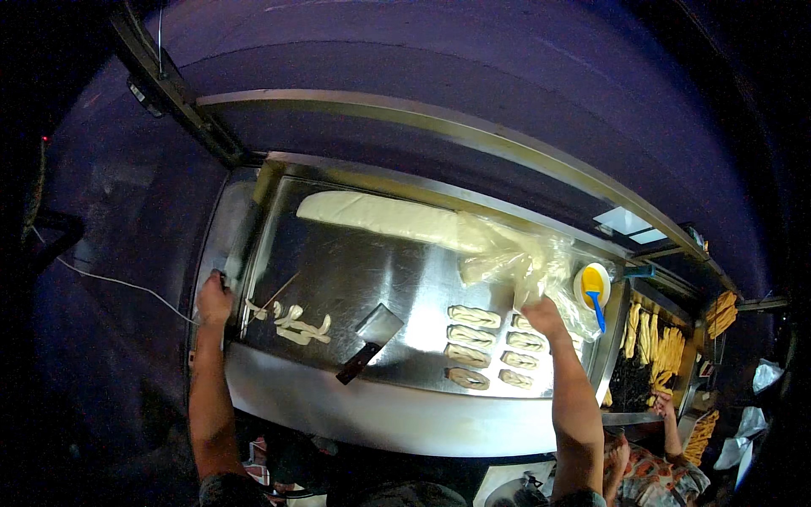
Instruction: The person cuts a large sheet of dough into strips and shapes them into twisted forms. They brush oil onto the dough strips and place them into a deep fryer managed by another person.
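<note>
My left hand (215, 301) is at the left rim of the steel worktable, closed around a small dark thing I cannot make out. Over the worktable's right part, my right hand (543, 315) touches or hovers at a clear plastic sheet (507, 263); its grip is unclear. The sheet partly covers a long slab of dough (380, 214) along the back. Short twisted dough pieces (472, 336) lie in two columns, some partly hidden by my right hand. A dough scraper (379, 326) with a dark handle rests mid-table. Dough scraps (303, 328) and a thin stick (279, 291) lie at the left.
A white bowl (578, 285) of yellow contents with a blue-handled brush (596, 310) stands at the right. Beyond are a fryer (633, 380) with golden fried dough sticks (665, 355) and a co-worker's hand (663, 404). A metal rail (443, 117) runs behind the table.
</note>
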Demonstrator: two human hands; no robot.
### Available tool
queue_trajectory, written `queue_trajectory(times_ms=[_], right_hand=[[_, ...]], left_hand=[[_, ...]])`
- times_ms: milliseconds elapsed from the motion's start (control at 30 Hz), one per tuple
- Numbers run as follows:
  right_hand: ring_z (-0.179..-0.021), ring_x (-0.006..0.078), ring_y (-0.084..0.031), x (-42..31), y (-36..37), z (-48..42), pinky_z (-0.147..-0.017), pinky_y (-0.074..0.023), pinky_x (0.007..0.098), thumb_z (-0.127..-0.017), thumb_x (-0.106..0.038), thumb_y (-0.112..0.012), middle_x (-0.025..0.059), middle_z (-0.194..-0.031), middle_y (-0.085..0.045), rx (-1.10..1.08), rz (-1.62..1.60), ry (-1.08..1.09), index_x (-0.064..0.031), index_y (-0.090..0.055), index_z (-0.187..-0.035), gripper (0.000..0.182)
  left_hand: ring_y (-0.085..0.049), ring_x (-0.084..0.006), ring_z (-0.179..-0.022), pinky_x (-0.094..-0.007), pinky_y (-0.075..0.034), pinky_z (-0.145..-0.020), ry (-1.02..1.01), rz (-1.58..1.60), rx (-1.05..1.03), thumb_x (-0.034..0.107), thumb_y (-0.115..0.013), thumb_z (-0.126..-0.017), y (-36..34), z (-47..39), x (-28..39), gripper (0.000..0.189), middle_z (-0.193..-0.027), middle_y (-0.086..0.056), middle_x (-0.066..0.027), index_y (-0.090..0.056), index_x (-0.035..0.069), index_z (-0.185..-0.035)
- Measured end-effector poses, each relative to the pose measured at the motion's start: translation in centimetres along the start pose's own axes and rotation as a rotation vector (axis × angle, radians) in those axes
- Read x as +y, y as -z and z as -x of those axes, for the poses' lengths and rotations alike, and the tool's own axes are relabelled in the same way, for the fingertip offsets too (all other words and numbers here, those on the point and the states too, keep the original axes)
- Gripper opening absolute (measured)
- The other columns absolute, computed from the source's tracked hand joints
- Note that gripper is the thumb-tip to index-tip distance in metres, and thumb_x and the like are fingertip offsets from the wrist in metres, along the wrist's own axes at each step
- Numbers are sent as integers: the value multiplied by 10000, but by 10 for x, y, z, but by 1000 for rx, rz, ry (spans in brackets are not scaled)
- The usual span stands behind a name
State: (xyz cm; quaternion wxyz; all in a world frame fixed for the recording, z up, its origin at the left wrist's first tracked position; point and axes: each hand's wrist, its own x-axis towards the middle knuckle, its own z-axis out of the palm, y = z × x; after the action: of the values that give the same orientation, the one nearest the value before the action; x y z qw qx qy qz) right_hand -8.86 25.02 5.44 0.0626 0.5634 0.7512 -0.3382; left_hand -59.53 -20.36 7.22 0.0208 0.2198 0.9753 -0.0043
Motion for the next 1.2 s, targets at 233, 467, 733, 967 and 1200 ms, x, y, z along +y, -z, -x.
queue_trajectory(times_ms=[233, 467, 733, 967, 1200], right_hand=[[-762, 276, -655, -15, 4, 43, -638, -515, 359, -775, -110, -689, 185, -885, -641, 412, -184, 239, 35, -526, -1063, 362], [-1177, 446, -462, -36, -31, 12, -989, -409, 443, -770, -136, -635, 277, -1331, -405, 526, 208, 175, 50, -319, -1363, 697], [-1063, 368, -552, -103, -23, 29, -948, -422, 404, -747, 10, -562, 188, -1082, -611, 636, -181, 709, 6, -590, -1110, 364], [-814, 425, -640, -182, -73, -10, -734, -513, 449, -865, -387, -593, 278, -886, -645, 263, -221, 388, 47, -569, -1111, 499], [-857, 432, -631, -205, -101, -44, -765, -502, 498, -893, -245, -478, 279, -851, -643, 281, 41, 226, 14, -573, -940, 280]], left_hand=[[-528, -131, -859, -279, -451, -784, -125, 930, -87, 24, -617, -826, 28, 70, 54, 497, -961, -586, -60, -451, 4, -1294], [-613, -260, -1010, -347, -485, -861, -204, 1241, -434, 35, -611, -822, -4, 153, 267, 598, -1198, -586, -192, -381, 52, -1374], [-609, -369, -967, -412, -490, -832, -359, 1027, -95, 20, -605, -788, -51, 173, 361, 593, -1131, -590, -234, -405, 29, -1346], [-581, -397, -1017, -447, -466, -881, -345, 949, -126, 44, -603, -795, -48, 177, 370, 584, -1138, -576, -256, -397, 7, -1341], [-603, -384, -940, -468, -493, -775, -363, 906, -95, 90, -627, -790, -63, 172, 375, 649, -1065, -592, -211, -349, 76, -1377]])
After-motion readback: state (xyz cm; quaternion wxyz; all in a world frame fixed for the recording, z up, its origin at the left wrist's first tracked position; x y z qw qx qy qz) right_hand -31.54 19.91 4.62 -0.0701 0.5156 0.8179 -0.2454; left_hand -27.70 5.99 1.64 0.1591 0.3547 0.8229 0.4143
